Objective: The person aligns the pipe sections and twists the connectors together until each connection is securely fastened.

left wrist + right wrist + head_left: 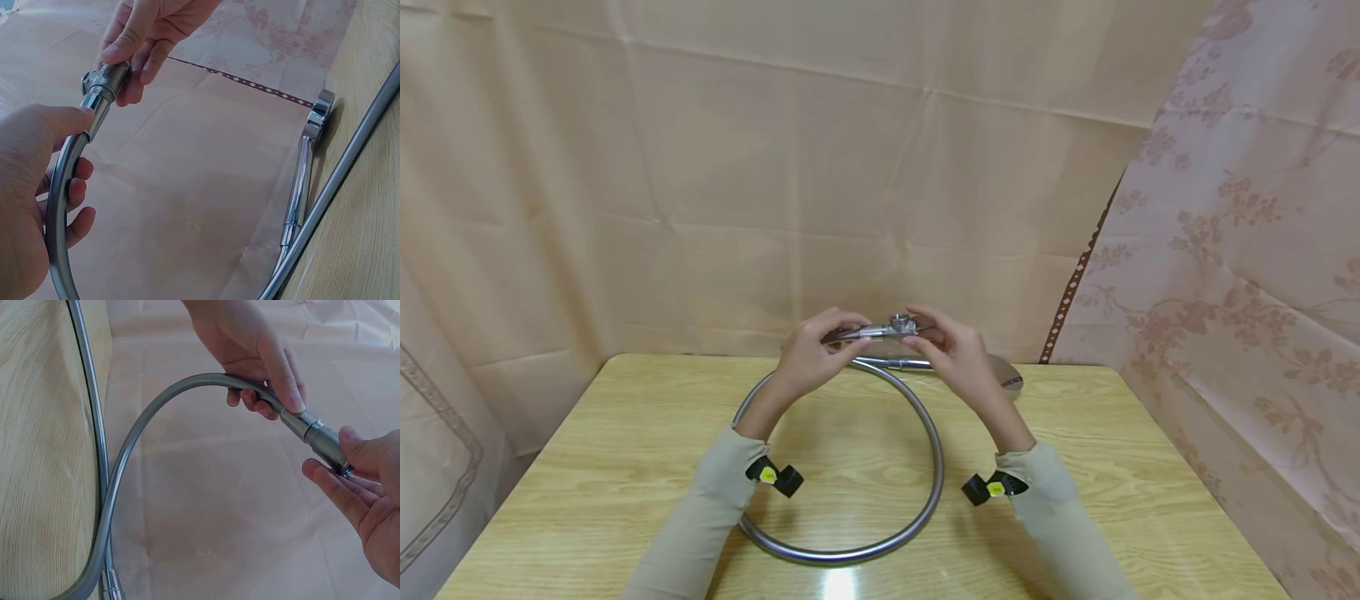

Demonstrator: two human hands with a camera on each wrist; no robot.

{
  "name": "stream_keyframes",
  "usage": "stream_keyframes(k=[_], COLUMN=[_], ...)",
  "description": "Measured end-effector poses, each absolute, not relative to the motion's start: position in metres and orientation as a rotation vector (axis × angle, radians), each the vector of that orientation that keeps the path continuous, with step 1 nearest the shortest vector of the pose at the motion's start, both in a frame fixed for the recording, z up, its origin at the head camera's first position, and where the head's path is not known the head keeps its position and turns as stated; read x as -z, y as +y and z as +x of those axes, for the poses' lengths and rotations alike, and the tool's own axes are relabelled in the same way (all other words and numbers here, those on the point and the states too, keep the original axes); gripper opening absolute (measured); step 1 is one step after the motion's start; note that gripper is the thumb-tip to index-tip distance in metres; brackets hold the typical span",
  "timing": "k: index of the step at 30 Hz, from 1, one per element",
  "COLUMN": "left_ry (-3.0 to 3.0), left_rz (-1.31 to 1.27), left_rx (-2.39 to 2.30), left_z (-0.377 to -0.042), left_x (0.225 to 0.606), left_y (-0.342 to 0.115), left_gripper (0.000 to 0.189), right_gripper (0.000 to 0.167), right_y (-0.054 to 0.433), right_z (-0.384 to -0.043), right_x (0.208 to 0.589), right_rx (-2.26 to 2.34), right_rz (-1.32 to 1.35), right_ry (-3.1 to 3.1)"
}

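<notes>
A grey metal shower hose [938,467] lies in a large loop on the table, with one end raised above the back edge. My left hand [812,354] grips that end at its chrome nut [95,112], the thumb on top and the hose running along the palm. Against the nut sits a small chrome valve fitting [901,326] with a side outlet, and my right hand [958,354] pinches its far end. In the right wrist view the fitting [328,447] lines up with the hose end. How far they are joined, I cannot tell.
A chrome shower head [1013,379] lies at the table's back edge, partly behind my right hand, its handle [299,181] attached to the hose's other end. Beige cloth [850,167] hangs behind the wooden table [587,467], and a floral curtain [1262,333] hangs at right.
</notes>
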State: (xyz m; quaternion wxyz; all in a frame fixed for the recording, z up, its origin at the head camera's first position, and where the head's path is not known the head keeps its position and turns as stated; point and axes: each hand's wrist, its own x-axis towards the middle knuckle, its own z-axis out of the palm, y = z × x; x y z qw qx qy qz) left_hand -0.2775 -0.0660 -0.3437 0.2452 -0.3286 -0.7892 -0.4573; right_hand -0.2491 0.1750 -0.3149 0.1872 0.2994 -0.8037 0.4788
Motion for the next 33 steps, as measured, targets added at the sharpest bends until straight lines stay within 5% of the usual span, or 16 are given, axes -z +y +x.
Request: stream_keyframes(k=[5, 24, 33], left_ry=[-2.156, -2.162, -2.197], left_rz=[-0.9, -0.926, -0.921], left_rx=[1.262, 1.267, 1.267], left_z=[-0.278, -0.282, -0.284], left_x=[0.344, 0.341, 0.34], left_y=[-0.067, -0.069, -0.069], left_gripper=[0.023, 0.023, 0.023], right_gripper=[0.051, 0.033, 0.035], right_y=[0.173, 0.172, 0.172], right_z=[-0.251, -0.255, -0.259], right_x=[0.315, 0.315, 0.32], right_rx=[-1.38, -1.339, -1.545], right_rz=[0.937, 0.714, 0.821], right_ry=[-2.199, -2.33, -2.174])
